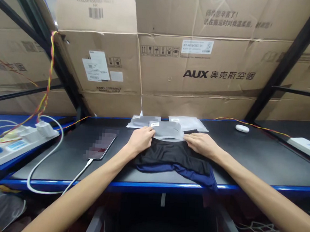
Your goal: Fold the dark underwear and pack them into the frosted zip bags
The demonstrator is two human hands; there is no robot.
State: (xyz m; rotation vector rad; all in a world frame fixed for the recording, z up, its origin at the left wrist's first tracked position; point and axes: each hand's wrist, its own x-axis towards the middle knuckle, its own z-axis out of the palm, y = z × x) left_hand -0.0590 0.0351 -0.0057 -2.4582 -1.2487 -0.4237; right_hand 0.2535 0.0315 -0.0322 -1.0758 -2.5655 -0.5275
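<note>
Left hand [142, 138]: fingers narrowed on the frosted bag [167, 131], near left corner
Right hand [199, 142]: pinching its near right corner; whether cloth is caught too is hard to tell
Black garment [173, 151]: on the tabletop [256, 156], between the forearms, navy cloth [193, 173] along its near side
Phone [104, 144]: left

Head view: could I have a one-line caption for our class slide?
Both hands at the sides of a frosted bag, by black and blue fabric on a dark tabletop.
</note>
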